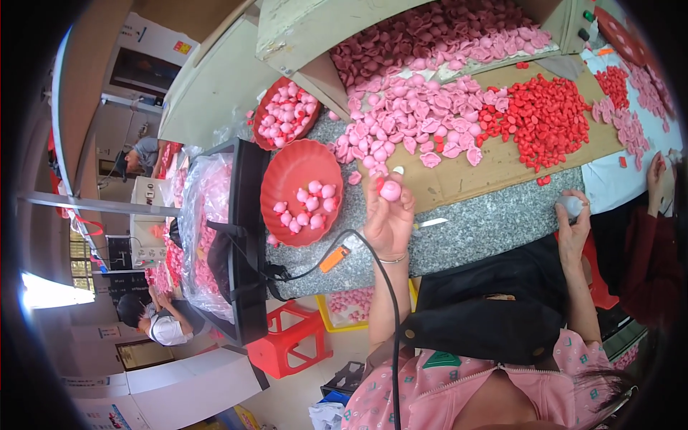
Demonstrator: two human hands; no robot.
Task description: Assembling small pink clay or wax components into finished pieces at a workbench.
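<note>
Raised over the front of the granite worktop (473, 240), my left hand (387, 228) pinches a round pink piece (390, 190) between its fingers. A small red bit shows against that piece, on its left side. To the right, my right hand (574, 235) is closed around a small whitish, rounded object (571, 207); its kind does not show. Left of my left hand stands a scalloped red bowl (276, 172) holding several round pink pieces with red bits. Behind my hands, loose pink pieces (416, 107) and small red pieces (545, 118) lie heaped on cardboard (430, 188).
A second red bowl (313, 123) of pink-and-red pieces sits farther back. An orange-handled cutter (335, 259) and a small blade (431, 223) lie on the worktop; a black cable (395, 315) crosses my left forearm. A co-worker's hand (655, 179) is at far right. A red stool (287, 344) stands below.
</note>
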